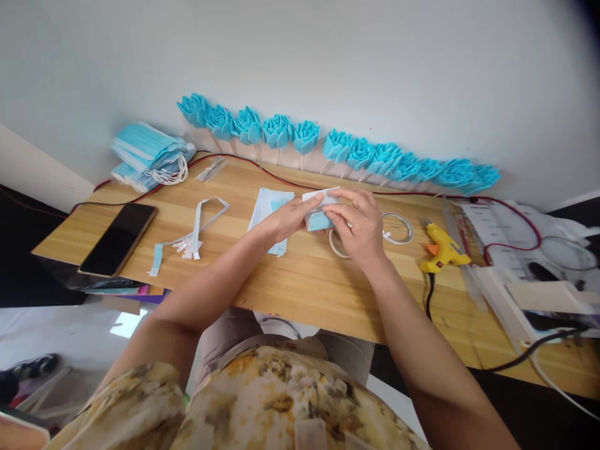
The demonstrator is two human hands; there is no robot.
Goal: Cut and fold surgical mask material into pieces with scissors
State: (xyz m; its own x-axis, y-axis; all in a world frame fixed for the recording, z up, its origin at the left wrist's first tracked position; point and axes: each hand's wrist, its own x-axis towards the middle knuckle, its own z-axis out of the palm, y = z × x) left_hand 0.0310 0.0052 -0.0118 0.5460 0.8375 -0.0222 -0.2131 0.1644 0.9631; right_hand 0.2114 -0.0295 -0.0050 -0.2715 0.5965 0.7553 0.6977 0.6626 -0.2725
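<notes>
Between my two hands is a folded piece of blue and white face mask fabric [320, 220], held a little above the table. My left hand [295, 215] grips its left side, thumb on top. The fingers of my right hand [359, 219] pinch its right edge. Under my left wrist lies another flat piece of mask fabric [262, 209], partly covered. A roll of tape [336, 245] rests beneath my right hand, mostly hidden by it. To the right of that hand lies a second clear tape roll [404, 230].
Blue fabric flowers [277, 131] on sticks lean along the wall. Stacked face masks [147, 153], a phone [119, 239] and cut strips [191, 242] lie left. On the right are a yellow glue gun [440, 249], its cord and a white power strip [504, 306].
</notes>
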